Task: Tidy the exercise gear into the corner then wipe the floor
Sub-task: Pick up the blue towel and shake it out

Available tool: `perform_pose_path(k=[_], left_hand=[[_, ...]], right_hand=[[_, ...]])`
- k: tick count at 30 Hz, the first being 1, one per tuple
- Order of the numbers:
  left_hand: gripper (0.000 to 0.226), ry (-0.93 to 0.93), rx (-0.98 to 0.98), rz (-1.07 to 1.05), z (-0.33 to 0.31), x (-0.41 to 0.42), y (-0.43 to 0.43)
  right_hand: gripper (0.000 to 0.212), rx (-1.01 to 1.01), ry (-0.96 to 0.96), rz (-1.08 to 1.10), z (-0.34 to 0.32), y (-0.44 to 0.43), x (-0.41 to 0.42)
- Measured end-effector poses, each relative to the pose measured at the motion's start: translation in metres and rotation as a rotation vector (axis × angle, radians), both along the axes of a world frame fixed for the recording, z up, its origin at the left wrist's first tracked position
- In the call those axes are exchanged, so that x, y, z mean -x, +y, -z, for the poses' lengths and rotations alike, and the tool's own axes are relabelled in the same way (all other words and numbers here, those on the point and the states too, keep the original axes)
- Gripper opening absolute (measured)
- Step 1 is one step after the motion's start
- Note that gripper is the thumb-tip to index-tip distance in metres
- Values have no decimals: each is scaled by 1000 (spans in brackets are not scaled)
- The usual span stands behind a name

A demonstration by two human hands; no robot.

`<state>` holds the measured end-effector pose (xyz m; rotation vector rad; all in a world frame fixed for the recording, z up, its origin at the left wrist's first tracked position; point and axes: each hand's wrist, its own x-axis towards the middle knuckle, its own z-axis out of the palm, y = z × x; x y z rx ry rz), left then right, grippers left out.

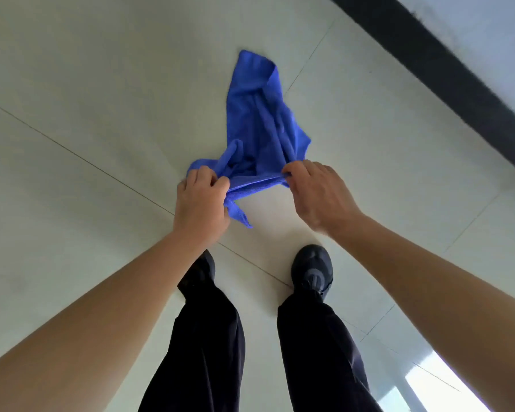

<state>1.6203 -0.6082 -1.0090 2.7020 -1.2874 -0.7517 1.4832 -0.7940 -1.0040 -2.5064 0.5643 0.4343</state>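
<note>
Left hand and right hand each pinch the blue cloth in curled fingers above the tiled floor

Loose black trousers cover both legs, falling in soft folds to the ankles. The right shoe is dark, round-toed and laced; the left shoe, also dark, shows only its toe. Left grip, right grip and forearms are bare

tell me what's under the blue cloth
Pale floor tiles with thin seams show around the cloth, pinched by the left hand and right hand. The patch directly beneath it is hidden.
</note>
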Motion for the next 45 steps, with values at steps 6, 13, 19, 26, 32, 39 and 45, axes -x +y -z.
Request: perform_pose_path(k=[6, 13, 19, 26, 32, 39, 45], left_hand=[[42, 37, 177, -21, -160, -24, -40], [26, -25, 392, 18, -404, -65, -90], [23, -75, 537, 51, -602, -63, -113], [21, 17, 692, 100, -775, -68, -126], [15, 197, 891, 308, -866, -63, -143], [6, 518, 993, 504, -932, 57, -184], [7, 656, 1014, 781, -968, 226, -205]], right_hand=[[21, 6, -49, 48, -166, -47, -23], [32, 101, -152, 124, -416, -88, -30], [48, 184, -302, 272, -599, -93, 2], [27, 367, -417, 360, -767, -95, 16], [28, 513, -500, 577, -871, -71, 51], [25, 668, -491, 923, -924, -20, 179], [24, 801, -508, 1229, -957, 27, 345]])
